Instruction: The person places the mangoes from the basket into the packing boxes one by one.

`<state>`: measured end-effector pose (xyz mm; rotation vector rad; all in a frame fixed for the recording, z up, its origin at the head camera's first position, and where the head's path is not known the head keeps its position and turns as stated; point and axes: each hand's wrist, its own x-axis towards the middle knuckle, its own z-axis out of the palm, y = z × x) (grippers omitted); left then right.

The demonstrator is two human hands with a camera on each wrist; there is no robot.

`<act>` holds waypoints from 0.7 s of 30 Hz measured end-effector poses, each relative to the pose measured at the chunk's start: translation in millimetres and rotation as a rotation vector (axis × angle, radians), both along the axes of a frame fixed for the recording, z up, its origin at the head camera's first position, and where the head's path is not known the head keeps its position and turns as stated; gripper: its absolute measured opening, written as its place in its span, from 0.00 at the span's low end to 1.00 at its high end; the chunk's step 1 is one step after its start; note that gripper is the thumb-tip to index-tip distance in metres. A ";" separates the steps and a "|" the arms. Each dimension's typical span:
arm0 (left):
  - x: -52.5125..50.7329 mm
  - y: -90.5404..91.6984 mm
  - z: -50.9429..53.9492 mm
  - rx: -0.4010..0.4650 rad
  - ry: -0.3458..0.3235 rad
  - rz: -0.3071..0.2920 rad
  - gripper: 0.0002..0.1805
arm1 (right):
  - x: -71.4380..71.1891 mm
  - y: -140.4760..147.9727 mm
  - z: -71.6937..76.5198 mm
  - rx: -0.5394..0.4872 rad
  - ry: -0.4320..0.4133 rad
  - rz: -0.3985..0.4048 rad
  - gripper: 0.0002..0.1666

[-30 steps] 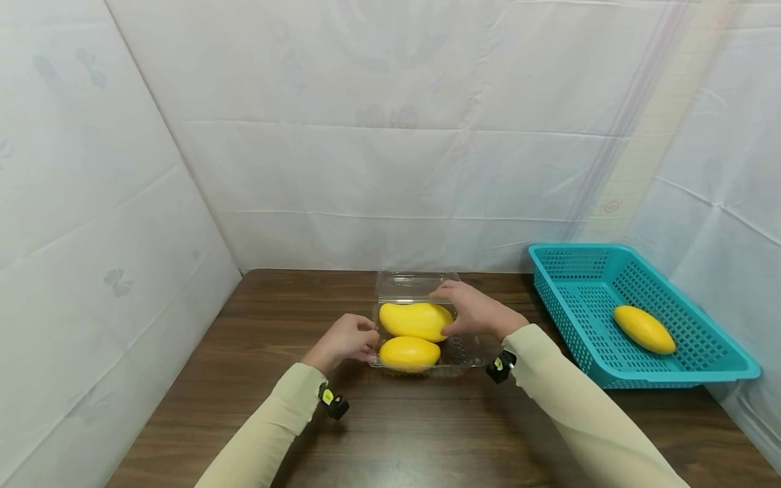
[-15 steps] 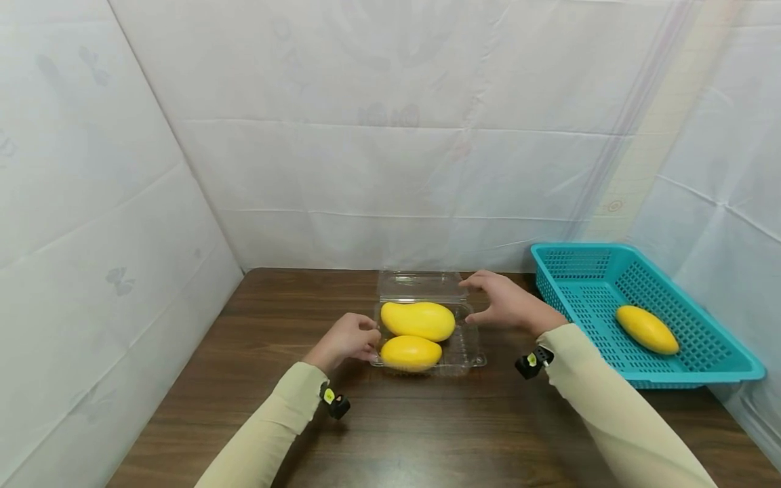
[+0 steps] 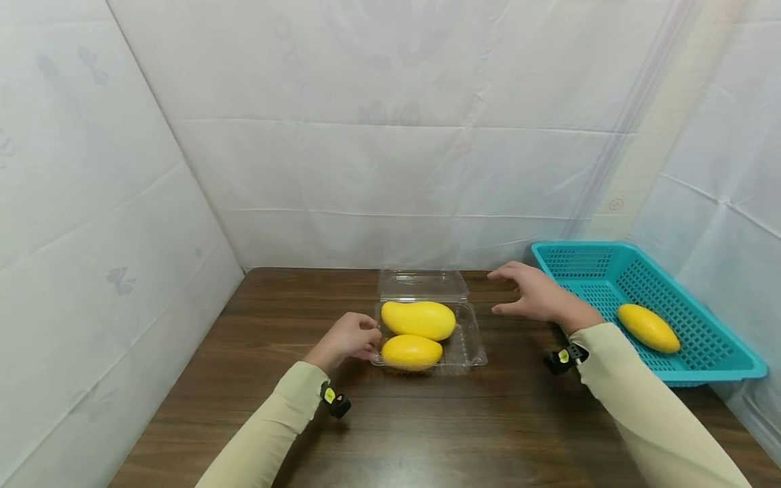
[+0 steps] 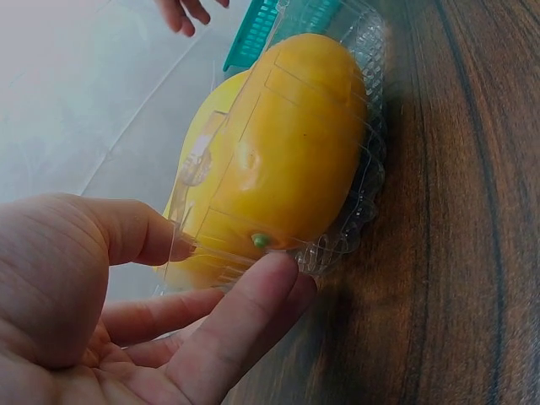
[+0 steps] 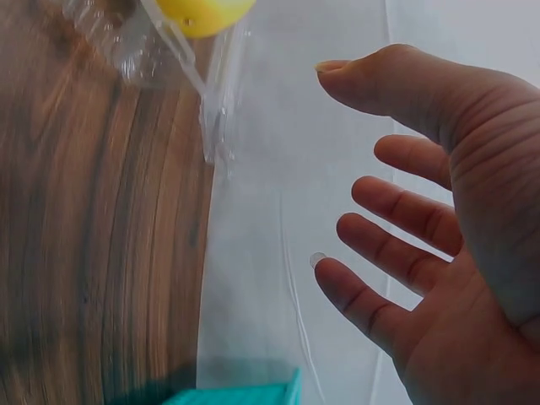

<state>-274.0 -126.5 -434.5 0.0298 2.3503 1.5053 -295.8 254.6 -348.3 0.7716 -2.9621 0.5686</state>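
A clear plastic clamshell container [image 3: 468, 339] stands on the table with its lid [image 3: 422, 285] swung up at the back. Inside lie two yellow mangoes, a larger one [image 3: 419, 320] behind and another [image 3: 411, 352] in front, leaving the container's right part bare. My left hand [image 3: 346, 339] pinches the container's left rim between thumb and fingers; the left wrist view shows a green stem end [image 4: 261, 240] close to the fingertips. My right hand [image 3: 537, 293] hovers between container and basket, fingers spread and holding nothing, as the right wrist view [image 5: 456, 211] confirms.
At the right stands a teal perforated basket [image 3: 702, 375] with one yellow mango [image 3: 648, 328] in it. White sheeting [image 3: 354, 169] hangs behind and at both sides of the dark wooden table [image 3: 390, 434].
My right hand has let go of the larger mango and moved right, out of the container toward the basket. The left hand stays at the container's left rim.
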 end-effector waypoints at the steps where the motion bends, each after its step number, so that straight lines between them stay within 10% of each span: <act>1: 0.2 0.1 0.2 0.002 -0.002 0.000 0.25 | 0.6 3.1 1.0 0.000 -0.001 -0.006 0.38; 21: 0.2 -0.8 0.1 -0.009 0.001 0.005 0.25 | 9.0 64.5 17.3 0.012 0.010 -0.125 0.37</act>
